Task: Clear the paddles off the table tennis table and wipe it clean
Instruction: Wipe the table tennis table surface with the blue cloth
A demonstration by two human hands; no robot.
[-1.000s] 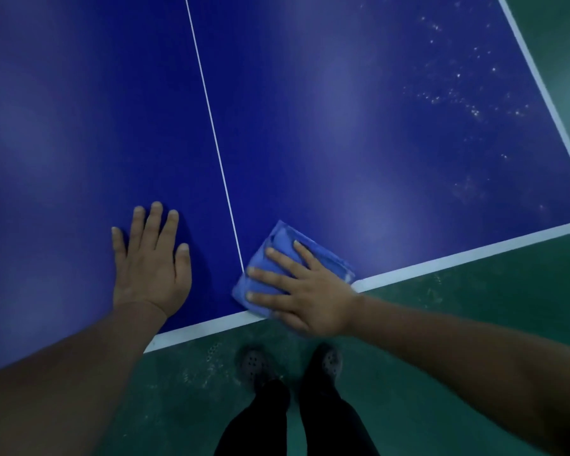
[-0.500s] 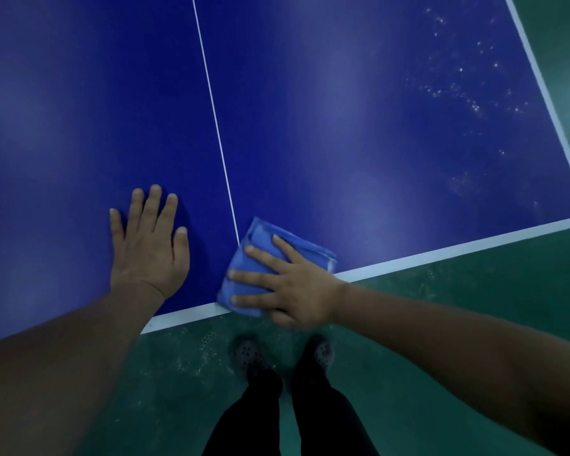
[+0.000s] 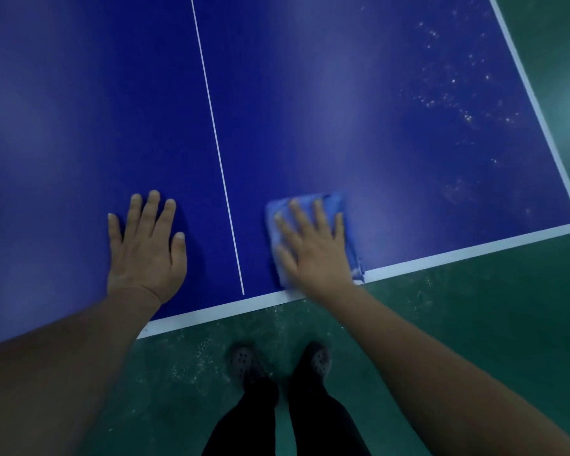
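The blue table tennis table (image 3: 310, 110) fills the upper view, with a white centre line (image 3: 216, 143) and a white border. My right hand (image 3: 313, 248) presses flat, fingers straight, on a folded blue cloth (image 3: 334, 202) near the table's front edge, right of the centre line. My left hand (image 3: 145, 245) rests flat on the table left of that line, fingers spread. White specks of dirt (image 3: 458, 103) lie scattered over the far right part of the table. No paddle is in view.
Green floor (image 3: 474, 324) lies below the table's front edge and along its right side. My two feet (image 3: 277, 360) in dark trousers stand close to the front edge, with pale specks on the floor around them.
My right hand has slid the cloth to the right, off the centre line, and turned so the fingers point up the table. My left hand has stayed put.
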